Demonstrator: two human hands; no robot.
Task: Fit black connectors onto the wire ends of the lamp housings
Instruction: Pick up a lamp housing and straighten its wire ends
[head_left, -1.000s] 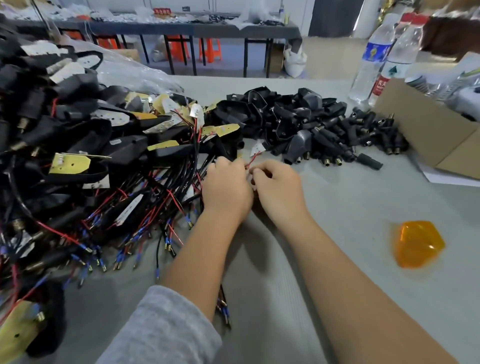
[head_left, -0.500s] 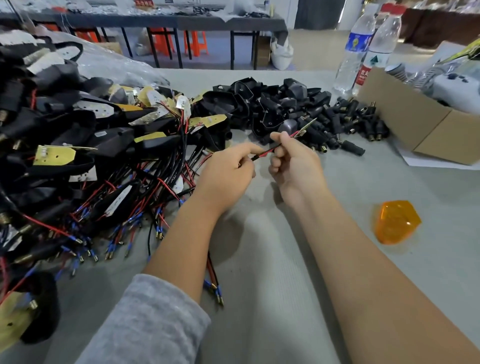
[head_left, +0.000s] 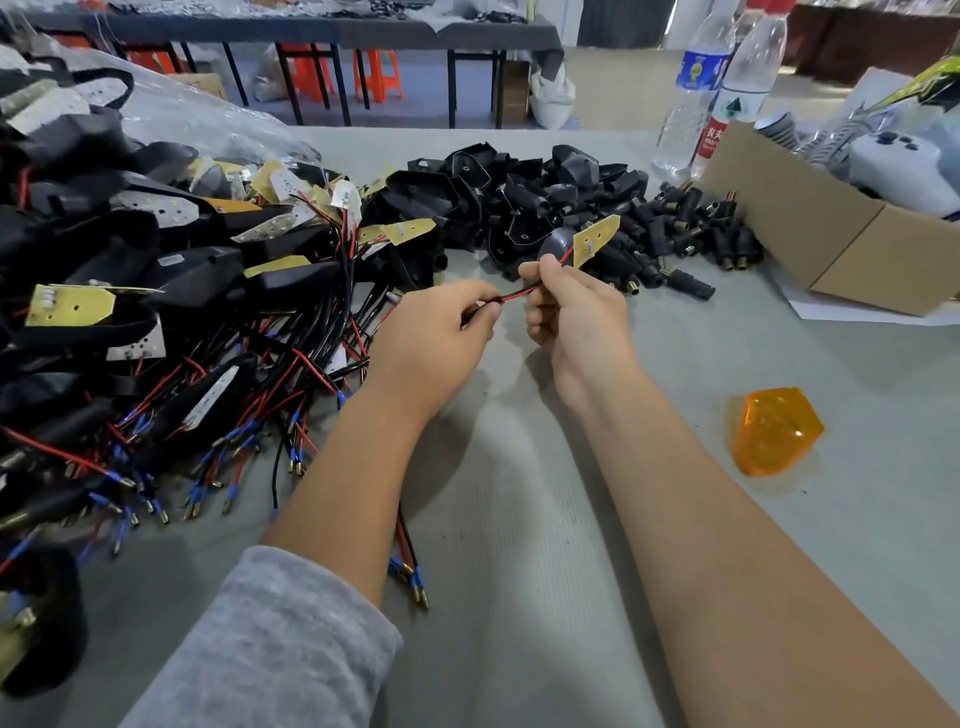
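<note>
Wire stretched between your 2 hands
Left hand (head_left: 431, 338) and right hand (head_left: 571, 306) pinch the wire (head_left: 514, 296); connectors (head_left: 691, 228) lie beyond, nearer your right.

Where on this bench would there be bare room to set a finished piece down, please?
Bare table lies between the forearms and right of the right hand, between the orange lens and the cardboard box. The left is crowded with wired housings; behind the hands, loose black connectors fill the space.
</note>
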